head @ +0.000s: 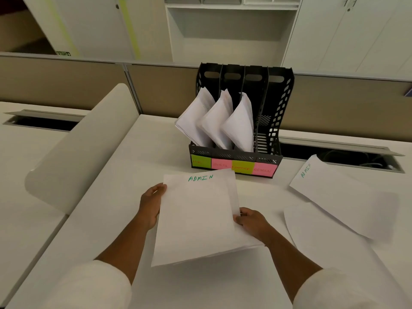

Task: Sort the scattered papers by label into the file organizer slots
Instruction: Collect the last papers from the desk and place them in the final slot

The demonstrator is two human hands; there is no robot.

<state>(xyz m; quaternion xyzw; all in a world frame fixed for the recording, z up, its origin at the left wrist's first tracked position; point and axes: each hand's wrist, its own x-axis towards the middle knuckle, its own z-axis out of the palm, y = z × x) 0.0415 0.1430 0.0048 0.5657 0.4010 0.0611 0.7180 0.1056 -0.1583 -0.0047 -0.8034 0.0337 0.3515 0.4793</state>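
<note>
I hold a small stack of white papers [198,217] above the desk, the top sheet marked ADMIN in green. My left hand [150,206] grips its left edge and my right hand [250,220] grips its right edge. Behind it stands a black file organizer [274,121] with four slots, tagged by green and pink sticky notes [234,167]. The three left slots hold leaning papers [217,121]; the right slot, tagged ADMIN, shows no paper. Another ADMIN sheet [338,195] lies on the desk at the right, over one more white sheet [312,226].
A curved white divider panel [84,146] rises at the left of the white desk [116,219]. Open cable troughs [42,122] lie at the back left and back right. A beige partition [156,90] and white cabinets stand behind the desk.
</note>
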